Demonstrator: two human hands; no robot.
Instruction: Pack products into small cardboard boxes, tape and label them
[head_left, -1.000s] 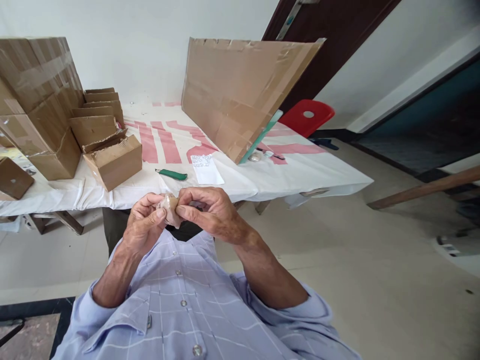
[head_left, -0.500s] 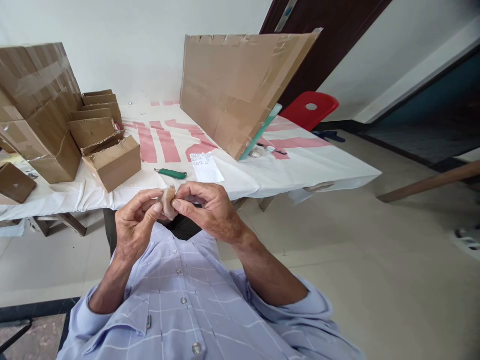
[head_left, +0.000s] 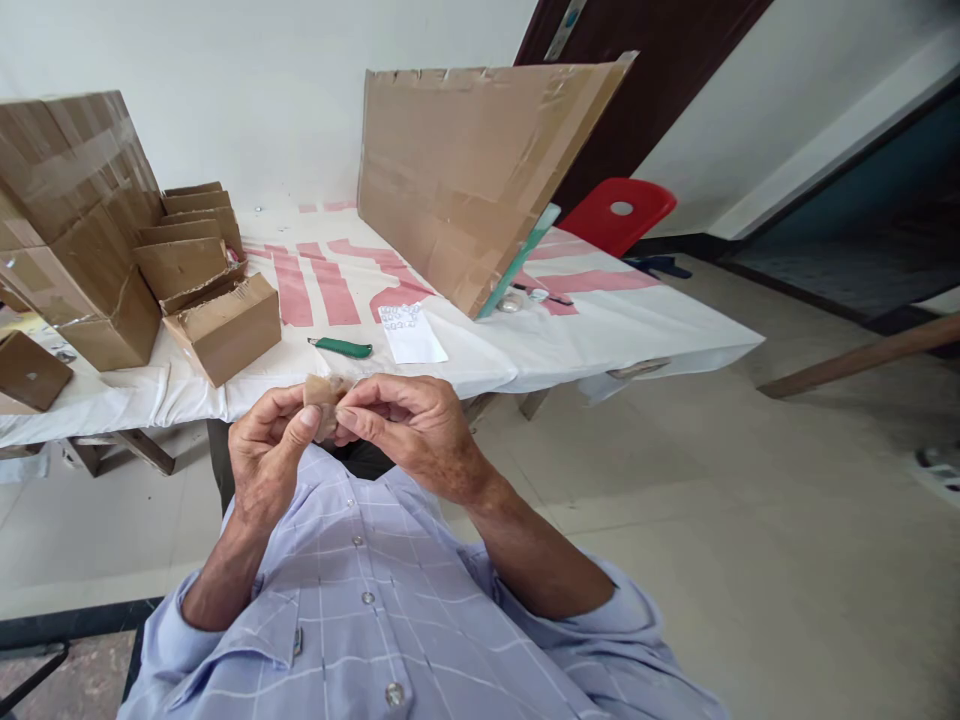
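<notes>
The wad of brown tape (head_left: 324, 400) is sitting pinched between both hands, held up in front of the person's chest and just short of the near edge of the table (head_left: 480, 372), touching nothing but fingers. The left hand (head_left: 268, 452) is closing thumb and forefinger on its left side, and the right hand (head_left: 409, 425) is nipping its right edge with thumb and fingertips, both grips nearly shut with only the crumpled scrap between them. From here the likeliest trouble, as I judge it, is the sticky face clinging to the skin: if the hands are pulling apart, the wad may be tearing unevenly or folding back on itself and bonding into a tighter lump. Since so little of it is showing past the fingertips, a slip of either pinch could be sending it down onto the shirt (head_left: 375, 620) or the floor (head_left: 750, 520). How tacky it is cannot be told from this view. The green knife (head_left: 341, 347) is lying on the table just beyond the hands, beside the white paper slip (head_left: 411, 334), and a hand reaching forward without a look could be brushing it. The small cardboard boxes (head_left: 225, 325) and the big cardboard sheet (head_left: 472, 165) are standing well clear
</notes>
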